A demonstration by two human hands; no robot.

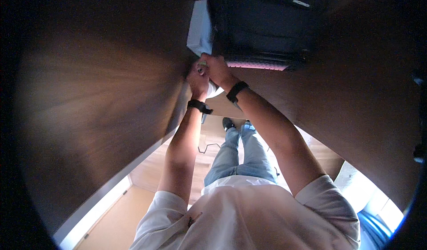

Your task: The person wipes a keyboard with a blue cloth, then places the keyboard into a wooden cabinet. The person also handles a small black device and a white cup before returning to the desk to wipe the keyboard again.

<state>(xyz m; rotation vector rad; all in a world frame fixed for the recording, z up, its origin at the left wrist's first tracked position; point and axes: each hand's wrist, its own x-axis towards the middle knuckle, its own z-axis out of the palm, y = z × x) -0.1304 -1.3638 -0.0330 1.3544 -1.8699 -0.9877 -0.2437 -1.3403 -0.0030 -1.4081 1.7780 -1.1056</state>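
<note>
Both hands meet inside a dim wooden compartment, with fingers curled together. My left hand point(197, 81) is closed, its fingertips against those of the other hand. My right hand point(216, 68) is closed as well, just right of it and slightly farther in. Between the fingers shows a small pale, greenish item point(202, 65), too small to name. A white box point(200, 29) stands upright just beyond the fingers; whether they touch it I cannot tell. Under my wrists a rounded white thing point(215, 90) is partly hidden.
A black bag-like object point(267, 23) fills the back right, with a pinkish strip point(258, 65) along its lower edge. Brown wooden panels rise at the left point(102, 94) and right point(356, 103). Dark fittings point(419, 153) sit at the right rim. A thin cable point(208, 148) lies on the floor.
</note>
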